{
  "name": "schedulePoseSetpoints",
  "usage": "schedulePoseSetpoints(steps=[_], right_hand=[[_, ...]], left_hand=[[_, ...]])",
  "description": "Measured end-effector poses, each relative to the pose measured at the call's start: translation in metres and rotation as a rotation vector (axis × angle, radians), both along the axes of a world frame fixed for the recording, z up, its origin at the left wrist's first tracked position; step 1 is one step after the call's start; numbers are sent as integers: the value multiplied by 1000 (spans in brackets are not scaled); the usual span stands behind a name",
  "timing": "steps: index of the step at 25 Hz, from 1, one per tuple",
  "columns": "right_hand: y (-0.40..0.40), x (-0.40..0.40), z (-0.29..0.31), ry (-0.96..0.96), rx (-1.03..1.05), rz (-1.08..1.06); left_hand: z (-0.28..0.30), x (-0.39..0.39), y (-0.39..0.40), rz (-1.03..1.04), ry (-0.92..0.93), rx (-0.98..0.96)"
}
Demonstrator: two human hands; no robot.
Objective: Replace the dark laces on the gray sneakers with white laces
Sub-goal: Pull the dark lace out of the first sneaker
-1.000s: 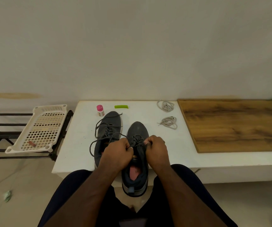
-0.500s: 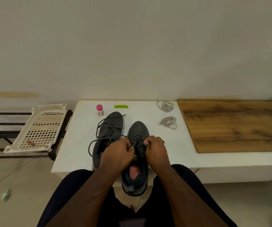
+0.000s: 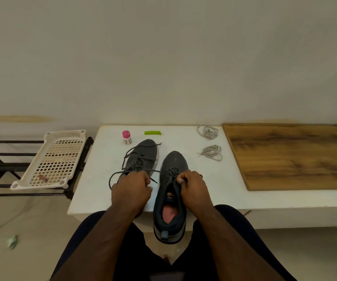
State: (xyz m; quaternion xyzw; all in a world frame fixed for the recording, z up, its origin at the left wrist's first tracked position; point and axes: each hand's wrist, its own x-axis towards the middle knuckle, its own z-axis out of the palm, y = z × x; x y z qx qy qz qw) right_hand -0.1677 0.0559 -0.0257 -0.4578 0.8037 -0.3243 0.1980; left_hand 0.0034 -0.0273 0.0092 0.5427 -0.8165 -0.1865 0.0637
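Two gray sneakers on a white table (image 3: pixel 94 191), right hand (image 3: pixel 194 189) pinching the dark lace (image 3: pixel 173 172) on the near sneaker (image 3: pixel 171 201), left hand (image 3: pixel 131 189) curled over the far sneaker (image 3: pixel 143 157) — its grip unclear, two white laces (image 3: pixel 211 152) coiled near a wooden board (image 3: pixel 293 157).

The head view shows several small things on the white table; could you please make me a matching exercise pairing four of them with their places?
Things:
1. pink-capped bottle
2. green clip
3. white laces
4. right sneaker

Places:
A. heel overhanging the table's near edge
B. beside the wooden board
C. far edge, behind the left sneaker
D. leftmost, near the left sneaker's toe

Pairs: 1-D, 2-C, 3-B, 4-A
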Motion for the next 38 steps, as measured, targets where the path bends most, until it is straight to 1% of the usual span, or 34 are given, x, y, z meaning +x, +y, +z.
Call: schedulePoseSetpoints(steps=[1, 3, 7, 11, 13, 14, 15, 16, 17, 18, 21, 22, 25, 26, 27, 30, 32, 33, 34, 35, 36, 37, 38], right_hand=[[0, 0, 0, -2, -3, 0], [-1, 1, 0, -7, -6, -5], [-4, 0, -3, -9, -13, -20], [-9, 0, -6, -22, -22, 3], [-9, -1, -4, -44, -19, 42], [-9, -2, -3, -40, -12, 60], [-9, -3, -2, -24, -3, 75], [-9, -3, -1, -8, 1, 84], [-9, -2, 1, 2, -4, 82], [-9, 0, 2, 9, -5, 75], [-9, 1, 1, 36, 45, 16], [-9, -2, 1, 8, 50, -29], [-4, -14, 4, -167, -53, -189], [-3, -18, 7, -164, -81, -215], [-1, -20, 11, -134, -65, -216], [7, -28, 21, 16, 62, -175], [15, -29, 34, 154, 48, -187], [19, -27, 38, 155, 18, -174], [20, -20, 44, 78, 12, -142], [20, -10, 51, -41, 56, -83], [18, 3, 56, -119, 130, -11], [14, 14, 55, -96, 185, 54], [11, 22, 51, -26, 228, 86]], left_hand=[[-6, 1, -4, -34, -16, -5], [-15, -1, -11, -88, 22, 15], [-15, -5, -31, -141, 11, -21], [-14, 3, -46, -132, -12, -45], [-4, -3, -36, -80, -44, -90], [0, -8, -27, -71, -15, -85], [4, -15, -17, -76, 51, -31], [7, -22, -5, -84, 116, 62], [7, -28, 7, -91, 154, 139], [6, -32, 15, -99, 163, 162], [2, -31, 14, -72, 128, 118], [2, -28, 12, -64, 135, 112], [1, -22, 11, -63, 180, 109], [0, -21, 11, -67, 185, 113], [-1, -21, 11, -70, 189, 117], [-2, -22, 10, -72, 212, 122], [-3, -23, 10, -70, 230, 127], [-4, -22, 11, -69, 237, 127], [-5, -23, 12, -70, 243, 122], [-7, -23, 12, -73, 251, 110], [-7, -23, 12, -78, 256, 100], [-7, -23, 13, -83, 262, 95], [-7, -23, 13, -92, 266, 97]])
